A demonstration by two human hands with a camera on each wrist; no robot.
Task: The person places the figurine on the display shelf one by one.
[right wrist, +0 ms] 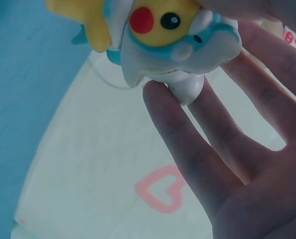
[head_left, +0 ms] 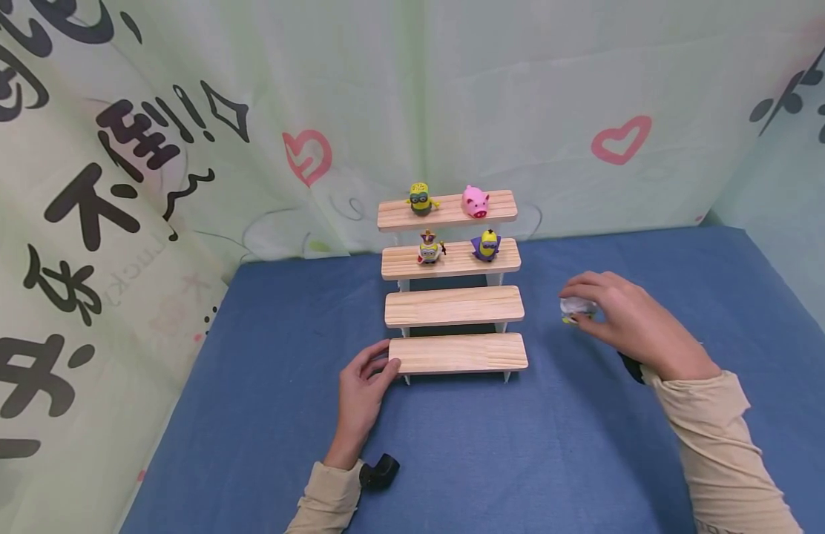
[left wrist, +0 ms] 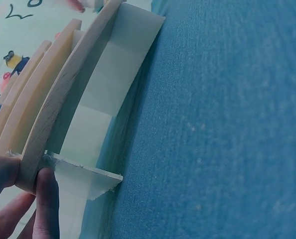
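Observation:
My right hand [head_left: 622, 319] holds a small figurine [head_left: 578, 308] between thumb and fingers, to the right of a four-step wooden display stand [head_left: 455, 305]. In the right wrist view the figurine shows a yellow face with a red cheek, inside a white and light-blue hood. At the stand's lowest step, my left hand [head_left: 362, 393] grips the left end of the board [left wrist: 63, 94], thumb and fingers on opposite faces. A goggled yellow minion [head_left: 421, 202] and a pink pig [head_left: 475, 202] stand on the top step. One step down are a crowned minion [head_left: 429, 250] and a purple-caped minion [head_left: 486, 246].
Blue cloth [head_left: 279, 415] covers the table under the stand. Behind it and along the sides hangs a pale curtain [head_left: 486, 89] with black lettering and pink hearts. White supports [left wrist: 118, 64] hold up the steps.

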